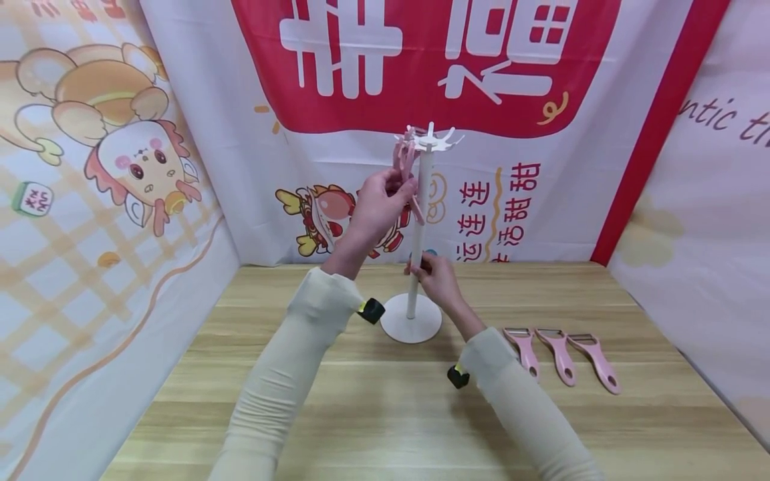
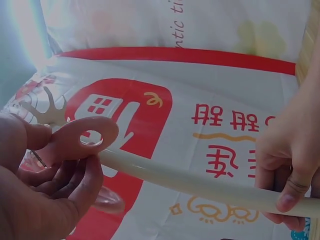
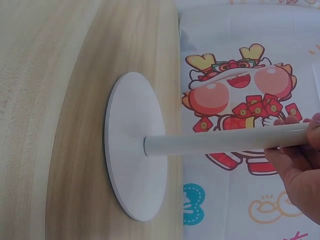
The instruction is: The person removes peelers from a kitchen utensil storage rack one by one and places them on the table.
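A white stand with a ring of hooks (image 1: 442, 141) at its top rises from a round base (image 1: 412, 332). My left hand (image 1: 383, 198) is up near the hooks, beside the pole. In the left wrist view its thumb and fingers pinch a pink peeler (image 2: 72, 134), whose handle with an oval hole points along the pole. Another pink handle (image 2: 109, 201) shows behind those fingers. Lower down, my right hand (image 1: 437, 279) grips the white pole (image 3: 220, 142) between thumb and fingers, above the base.
Three pink peelers (image 1: 559, 357) lie side by side on the wooden table (image 1: 385, 414), to the right of the stand. Printed cloth (image 1: 541, 200) hangs behind the table and at both sides. Each wrist carries a small black device (image 1: 371, 310).
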The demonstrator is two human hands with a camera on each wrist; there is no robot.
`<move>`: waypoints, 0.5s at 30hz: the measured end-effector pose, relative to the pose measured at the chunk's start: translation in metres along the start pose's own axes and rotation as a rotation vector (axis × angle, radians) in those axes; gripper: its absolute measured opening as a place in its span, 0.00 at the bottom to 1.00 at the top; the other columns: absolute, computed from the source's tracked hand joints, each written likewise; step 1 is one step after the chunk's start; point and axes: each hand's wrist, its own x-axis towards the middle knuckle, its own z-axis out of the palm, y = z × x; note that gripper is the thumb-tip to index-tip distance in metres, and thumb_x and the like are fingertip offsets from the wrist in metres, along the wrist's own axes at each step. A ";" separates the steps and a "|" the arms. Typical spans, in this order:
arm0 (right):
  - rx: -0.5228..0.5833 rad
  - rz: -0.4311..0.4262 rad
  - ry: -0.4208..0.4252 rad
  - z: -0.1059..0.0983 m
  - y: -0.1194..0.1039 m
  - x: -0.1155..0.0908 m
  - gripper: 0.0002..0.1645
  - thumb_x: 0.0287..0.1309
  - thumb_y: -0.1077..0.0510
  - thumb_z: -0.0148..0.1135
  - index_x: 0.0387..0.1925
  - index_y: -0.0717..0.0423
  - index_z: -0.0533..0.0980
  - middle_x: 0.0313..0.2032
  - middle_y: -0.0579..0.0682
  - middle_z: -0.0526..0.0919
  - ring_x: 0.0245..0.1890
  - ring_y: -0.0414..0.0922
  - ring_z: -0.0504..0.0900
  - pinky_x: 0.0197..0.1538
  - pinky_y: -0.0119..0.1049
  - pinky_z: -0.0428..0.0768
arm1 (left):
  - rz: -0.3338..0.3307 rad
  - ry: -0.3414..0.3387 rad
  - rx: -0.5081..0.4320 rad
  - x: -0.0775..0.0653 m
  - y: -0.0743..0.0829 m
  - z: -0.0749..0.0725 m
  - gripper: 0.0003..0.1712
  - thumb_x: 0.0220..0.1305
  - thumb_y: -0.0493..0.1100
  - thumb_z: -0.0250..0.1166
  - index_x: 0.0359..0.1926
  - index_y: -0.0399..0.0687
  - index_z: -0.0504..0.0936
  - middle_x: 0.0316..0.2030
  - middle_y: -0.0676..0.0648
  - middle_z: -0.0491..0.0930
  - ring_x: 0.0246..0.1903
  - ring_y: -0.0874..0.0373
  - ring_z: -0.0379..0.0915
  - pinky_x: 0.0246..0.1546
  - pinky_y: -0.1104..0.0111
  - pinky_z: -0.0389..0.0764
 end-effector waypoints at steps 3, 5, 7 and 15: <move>-0.010 0.001 0.006 0.001 0.000 0.000 0.10 0.68 0.67 0.57 0.47 0.64 0.80 0.40 0.59 0.87 0.47 0.54 0.86 0.56 0.45 0.84 | 0.003 -0.020 -0.039 -0.001 0.003 -0.002 0.26 0.72 0.47 0.60 0.66 0.42 0.72 0.54 0.41 0.80 0.50 0.52 0.81 0.53 0.63 0.84; -0.016 0.002 0.012 0.001 0.000 0.001 0.10 0.68 0.67 0.56 0.47 0.64 0.80 0.40 0.59 0.87 0.47 0.54 0.86 0.56 0.45 0.84 | 0.002 -0.032 -0.063 -0.003 0.005 -0.004 0.27 0.72 0.47 0.60 0.67 0.41 0.71 0.53 0.40 0.80 0.50 0.51 0.81 0.52 0.63 0.85; -0.022 0.008 0.017 0.002 0.000 0.001 0.10 0.68 0.67 0.57 0.47 0.64 0.80 0.40 0.58 0.87 0.47 0.54 0.86 0.56 0.45 0.85 | 0.000 -0.043 -0.083 -0.005 0.007 -0.006 0.27 0.72 0.47 0.59 0.67 0.41 0.71 0.53 0.40 0.80 0.49 0.51 0.81 0.51 0.63 0.85; -0.002 0.030 0.005 0.002 -0.002 -0.001 0.10 0.68 0.66 0.56 0.48 0.64 0.79 0.42 0.58 0.86 0.49 0.54 0.85 0.57 0.45 0.84 | -0.030 -0.072 -0.166 -0.010 0.012 -0.010 0.26 0.72 0.47 0.59 0.66 0.40 0.72 0.52 0.39 0.80 0.47 0.51 0.83 0.52 0.63 0.85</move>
